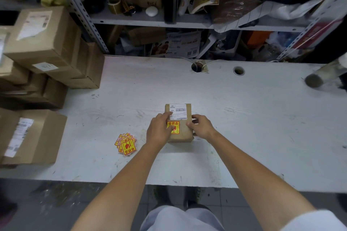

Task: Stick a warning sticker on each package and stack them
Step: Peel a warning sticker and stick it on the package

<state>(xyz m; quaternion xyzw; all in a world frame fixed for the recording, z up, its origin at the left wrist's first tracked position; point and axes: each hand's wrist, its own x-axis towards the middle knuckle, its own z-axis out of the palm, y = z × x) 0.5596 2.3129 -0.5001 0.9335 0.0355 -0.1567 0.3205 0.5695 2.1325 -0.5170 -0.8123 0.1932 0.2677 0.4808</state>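
A small brown package with a white shipping label lies in the middle of the white table. A yellow and red warning sticker sits on its top, below the label. My left hand rests on the package's left side, its thumb pressing on the sticker. My right hand grips the package's right edge. A small pile of loose warning stickers lies on the table to the left of my left hand.
Several cardboard boxes are stacked at the table's left, with another box nearer me. Cluttered metal shelves stand behind the table. Two cable holes are near the far edge. A roll lies far right.
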